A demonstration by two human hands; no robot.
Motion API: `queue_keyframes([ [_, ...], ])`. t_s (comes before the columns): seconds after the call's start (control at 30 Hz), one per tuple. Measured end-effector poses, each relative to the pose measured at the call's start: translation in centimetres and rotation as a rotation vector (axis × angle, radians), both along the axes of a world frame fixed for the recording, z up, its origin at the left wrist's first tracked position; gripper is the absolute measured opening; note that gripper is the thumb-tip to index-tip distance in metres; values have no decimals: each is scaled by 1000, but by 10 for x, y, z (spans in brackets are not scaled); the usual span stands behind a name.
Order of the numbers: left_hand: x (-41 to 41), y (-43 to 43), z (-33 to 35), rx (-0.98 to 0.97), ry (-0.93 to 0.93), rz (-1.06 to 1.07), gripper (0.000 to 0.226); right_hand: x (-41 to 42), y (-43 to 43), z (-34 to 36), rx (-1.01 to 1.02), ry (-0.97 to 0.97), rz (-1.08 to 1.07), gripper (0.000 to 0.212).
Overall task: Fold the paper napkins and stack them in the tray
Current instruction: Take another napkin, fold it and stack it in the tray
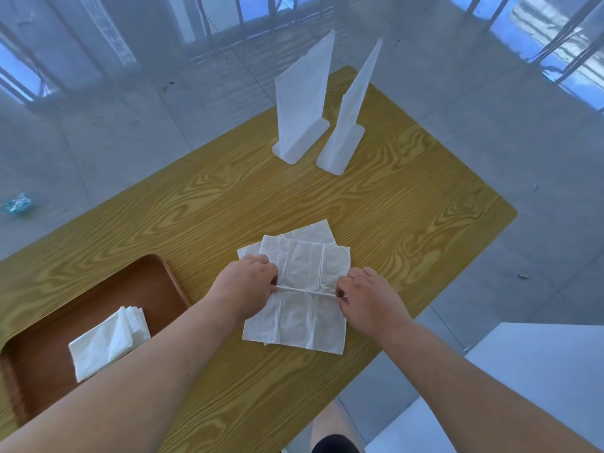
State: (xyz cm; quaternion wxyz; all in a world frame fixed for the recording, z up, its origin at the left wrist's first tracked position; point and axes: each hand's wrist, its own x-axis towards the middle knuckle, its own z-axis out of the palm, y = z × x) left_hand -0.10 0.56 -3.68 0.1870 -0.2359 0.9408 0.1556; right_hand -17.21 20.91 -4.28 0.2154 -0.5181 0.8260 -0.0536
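Head view: nearest, to the outside of the left forearm, the tray [98, 289] holds a stack of folded napkins [108, 344]. Ahead, the left hand [248, 284] and right hand [367, 300] each pinch one end of a raised crease across the top napkin [300, 299] of a loose pile, with more sheets showing beyond the knuckles. Risk: uneven pull could tear the thin paper, skew the fold, or drag sheets beneath; two white stands [318, 125] sit well beyond the hands.

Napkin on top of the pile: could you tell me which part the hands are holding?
Both hands, left and right, pinch the top napkin at opposite ends of its middle crease.
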Motion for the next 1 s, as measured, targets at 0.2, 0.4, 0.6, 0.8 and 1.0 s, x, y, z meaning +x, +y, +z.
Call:
queue_keyframes([
  [0.2,3,-1,0,5,30,-27,21,-1,-2,2,7,-3,34,17],
  [0.4,2,-3,8,20,67,-67,33,-1,-5,11,-17,-14,37,18],
  [0.6,-6,3,3,-119,-14,-214,27,9,-22,6,30,24,94,20],
  [0.8,-11,4,0,-151,-27,-199,21,11,-28,3,57,47,88,16],
  [1.0,-17,3,0,-129,-32,-193,17,10,-32,2,93,29,80,11],
])
